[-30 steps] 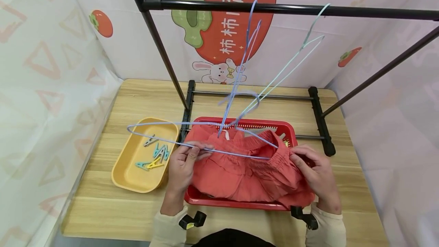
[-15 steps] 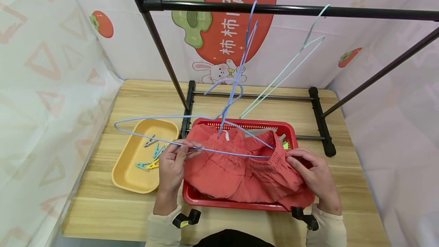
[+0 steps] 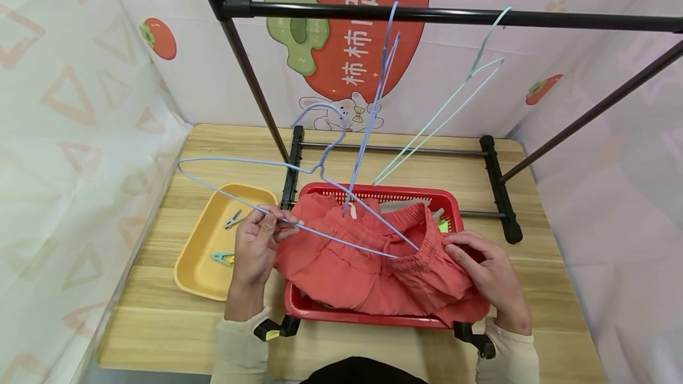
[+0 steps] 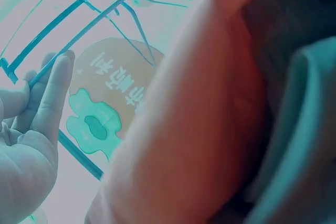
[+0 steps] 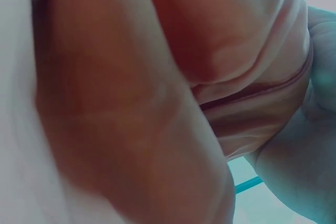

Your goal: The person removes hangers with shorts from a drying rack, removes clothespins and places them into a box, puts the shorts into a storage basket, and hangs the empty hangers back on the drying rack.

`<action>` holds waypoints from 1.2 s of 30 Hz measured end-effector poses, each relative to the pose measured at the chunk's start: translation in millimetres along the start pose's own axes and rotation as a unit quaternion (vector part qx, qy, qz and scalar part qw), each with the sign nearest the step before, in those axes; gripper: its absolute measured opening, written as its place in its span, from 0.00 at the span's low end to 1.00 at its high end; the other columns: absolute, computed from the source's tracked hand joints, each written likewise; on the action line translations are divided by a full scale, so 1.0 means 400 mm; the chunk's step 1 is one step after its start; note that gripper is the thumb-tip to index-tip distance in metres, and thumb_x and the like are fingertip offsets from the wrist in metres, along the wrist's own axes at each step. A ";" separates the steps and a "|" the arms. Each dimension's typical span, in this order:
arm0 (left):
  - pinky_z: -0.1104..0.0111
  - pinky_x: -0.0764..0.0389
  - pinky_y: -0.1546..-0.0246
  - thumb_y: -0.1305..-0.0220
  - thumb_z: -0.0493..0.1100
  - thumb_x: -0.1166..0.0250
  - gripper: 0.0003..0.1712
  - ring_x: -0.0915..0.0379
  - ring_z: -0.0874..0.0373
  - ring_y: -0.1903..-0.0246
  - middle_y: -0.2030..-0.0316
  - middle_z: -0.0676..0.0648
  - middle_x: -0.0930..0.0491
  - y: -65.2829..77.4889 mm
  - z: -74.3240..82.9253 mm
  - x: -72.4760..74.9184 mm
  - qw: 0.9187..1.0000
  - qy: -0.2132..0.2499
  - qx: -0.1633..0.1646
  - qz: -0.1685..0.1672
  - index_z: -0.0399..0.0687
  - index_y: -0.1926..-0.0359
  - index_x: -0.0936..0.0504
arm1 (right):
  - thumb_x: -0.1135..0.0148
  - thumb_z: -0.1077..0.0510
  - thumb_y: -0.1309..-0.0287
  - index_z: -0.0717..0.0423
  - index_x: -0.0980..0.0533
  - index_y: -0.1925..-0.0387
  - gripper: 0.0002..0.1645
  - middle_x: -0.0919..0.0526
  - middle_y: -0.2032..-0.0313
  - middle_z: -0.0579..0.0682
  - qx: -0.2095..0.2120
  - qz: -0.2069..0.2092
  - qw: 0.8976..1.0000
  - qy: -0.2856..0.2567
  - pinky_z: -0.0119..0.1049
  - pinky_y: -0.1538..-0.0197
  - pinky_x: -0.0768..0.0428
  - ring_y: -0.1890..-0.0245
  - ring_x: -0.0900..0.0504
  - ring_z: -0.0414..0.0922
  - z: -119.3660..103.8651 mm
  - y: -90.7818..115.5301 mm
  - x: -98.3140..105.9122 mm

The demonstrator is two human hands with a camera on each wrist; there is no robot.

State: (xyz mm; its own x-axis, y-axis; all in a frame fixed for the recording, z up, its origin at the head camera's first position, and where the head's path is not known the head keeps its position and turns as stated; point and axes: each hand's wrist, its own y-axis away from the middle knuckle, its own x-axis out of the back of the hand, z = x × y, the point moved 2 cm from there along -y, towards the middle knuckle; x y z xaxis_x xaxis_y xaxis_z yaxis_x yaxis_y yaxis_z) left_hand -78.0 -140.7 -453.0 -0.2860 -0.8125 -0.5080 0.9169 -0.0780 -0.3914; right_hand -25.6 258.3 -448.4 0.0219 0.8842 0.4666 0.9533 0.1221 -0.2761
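Note:
A thin blue wire hanger (image 3: pixel 322 166) leans across the head view, its hook pointing up and left. My left hand (image 3: pixel 261 242) pinches the hanger's bottom bar between thumb and fingers. The hanger's right end lies inside the waist opening of a coral-red elastic-waist garment (image 3: pixel 341 271). At the right side of that waistband, my right hand (image 3: pixel 485 265) pinches the cloth and keeps the opening spread. The garment drapes over a red plastic basket (image 3: pixel 368 316). Blurred red cloth fills much of both wrist views and hides the right fingertips.
A black rack bar (image 3: pixel 331 10) crosses above, bearing another blue hanger (image 3: pixel 373 105) and a mint-green hanger (image 3: pixel 443 108). To the left, a yellow tray (image 3: pixel 200 286) contains clothespins (image 3: pixel 221 258). The rack's black foot (image 3: pixel 501 194) stands right of the basket.
My left hand has shifted left with the hanger, turning it so the hook swings left and upright. The hanger's right end stays in the waistband. My right hand has barely moved.

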 end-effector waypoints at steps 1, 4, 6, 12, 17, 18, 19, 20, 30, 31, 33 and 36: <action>0.62 0.16 0.55 0.19 0.31 0.53 0.12 0.13 0.51 0.58 0.60 0.40 0.15 -0.002 0.002 0.002 1.000 0.012 0.002 0.000 0.37 0.54 0.22 | 0.35 0.78 0.40 0.60 0.14 0.54 0.17 0.14 0.55 0.50 0.002 0.000 1.000 0.000 0.23 0.49 0.24 0.53 0.19 0.38 0.000 0.000 0.000; 0.63 0.16 0.56 0.19 0.33 0.52 0.11 0.13 0.52 0.58 0.60 0.40 0.14 -0.006 0.009 0.004 0.999 0.032 0.014 0.006 0.38 0.55 0.22 | 0.35 0.79 0.42 0.61 0.14 0.54 0.18 0.14 0.55 0.51 0.015 -0.002 1.000 -0.004 0.23 0.48 0.24 0.53 0.19 0.38 0.001 0.000 0.000; 0.64 0.16 0.56 0.19 0.33 0.52 0.12 0.13 0.52 0.59 0.60 0.40 0.14 -0.010 0.014 0.005 0.999 0.044 0.020 0.006 0.38 0.55 0.22 | 0.35 0.80 0.42 0.62 0.14 0.54 0.19 0.14 0.55 0.51 0.020 -0.001 1.000 -0.004 0.23 0.48 0.24 0.52 0.19 0.38 0.001 0.001 0.000; 0.64 0.16 0.53 0.19 0.32 0.56 0.13 0.14 0.49 0.56 0.59 0.37 0.16 -0.025 0.026 0.014 0.992 0.122 0.016 -0.021 0.33 0.53 0.23 | 0.35 0.79 0.42 0.61 0.14 0.53 0.19 0.14 0.55 0.52 0.012 0.007 1.000 0.000 0.23 0.48 0.25 0.52 0.19 0.38 0.001 0.003 0.001; 0.67 0.16 0.54 0.18 0.34 0.57 0.15 0.14 0.52 0.57 0.59 0.40 0.16 -0.041 0.023 0.016 0.992 0.118 0.042 -0.035 0.36 0.54 0.23 | 0.35 0.79 0.42 0.62 0.15 0.53 0.19 0.14 0.55 0.54 0.015 0.007 1.000 -0.008 0.23 0.48 0.25 0.51 0.19 0.38 0.004 0.004 0.003; 0.68 0.16 0.54 0.17 0.34 0.57 0.15 0.14 0.53 0.58 0.60 0.41 0.16 -0.046 0.022 0.015 0.991 0.117 0.047 -0.042 0.36 0.54 0.23 | 0.35 0.79 0.42 0.62 0.15 0.53 0.19 0.14 0.55 0.54 0.014 0.006 1.000 -0.009 0.23 0.48 0.25 0.51 0.19 0.38 0.003 0.004 0.003; 0.68 0.16 0.55 0.17 0.34 0.58 0.15 0.14 0.53 0.58 0.60 0.40 0.16 -0.051 0.021 0.015 0.989 0.125 0.053 -0.050 0.36 0.54 0.23 | 0.35 0.79 0.42 0.62 0.15 0.53 0.19 0.14 0.55 0.53 0.014 0.006 1.000 -0.010 0.23 0.48 0.25 0.51 0.19 0.38 0.005 0.004 0.003; 0.68 0.16 0.55 0.17 0.34 0.59 0.16 0.14 0.53 0.59 0.60 0.41 0.16 -0.057 0.020 0.016 0.988 0.132 0.059 -0.058 0.36 0.54 0.23 | 0.35 0.79 0.42 0.62 0.15 0.53 0.19 0.14 0.55 0.53 0.013 0.006 1.000 -0.010 0.23 0.48 0.25 0.52 0.19 0.38 0.005 0.004 0.004; 0.70 0.17 0.54 0.17 0.34 0.57 0.13 0.15 0.56 0.57 0.60 0.42 0.17 -0.107 -0.005 -0.012 0.953 0.223 0.141 -0.146 0.37 0.54 0.25 | 0.36 0.78 0.40 0.62 0.15 0.53 0.17 0.14 0.55 0.50 -0.006 0.015 1.000 -0.005 0.22 0.51 0.25 0.54 0.19 0.37 -0.002 0.006 0.011; 0.70 0.17 0.54 0.17 0.34 0.57 0.13 0.15 0.56 0.57 0.60 0.42 0.17 -0.108 -0.009 -0.017 0.951 0.225 0.146 -0.152 0.38 0.54 0.25 | 0.36 0.78 0.39 0.62 0.15 0.53 0.17 0.14 0.55 0.50 -0.006 0.014 1.000 -0.006 0.23 0.51 0.25 0.54 0.19 0.37 -0.002 0.005 0.010; 0.72 0.17 0.55 0.17 0.35 0.58 0.13 0.15 0.57 0.58 0.61 0.43 0.17 -0.113 -0.016 -0.027 0.947 0.230 0.158 -0.160 0.38 0.54 0.25 | 0.36 0.78 0.39 0.62 0.15 0.53 0.17 0.14 0.55 0.50 -0.004 0.010 1.000 -0.007 0.23 0.52 0.24 0.54 0.19 0.38 -0.003 0.004 0.010; 0.73 0.17 0.56 0.16 0.35 0.58 0.14 0.16 0.57 0.59 0.61 0.44 0.17 -0.126 -0.026 -0.042 0.940 0.239 0.177 -0.166 0.39 0.53 0.25 | 0.36 0.78 0.39 0.63 0.15 0.52 0.17 0.14 0.55 0.50 0.000 0.008 1.000 -0.009 0.23 0.53 0.24 0.55 0.19 0.38 -0.004 0.003 0.009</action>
State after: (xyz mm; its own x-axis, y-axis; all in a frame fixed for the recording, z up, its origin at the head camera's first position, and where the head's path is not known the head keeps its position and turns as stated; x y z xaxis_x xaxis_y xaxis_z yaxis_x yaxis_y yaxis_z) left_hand -122.1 -117.1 -432.8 -0.5883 -0.3631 -0.7225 0.7657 -0.5375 -0.3533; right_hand -23.7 260.9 -446.0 0.0320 0.8942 0.4465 0.9528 0.1077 -0.2839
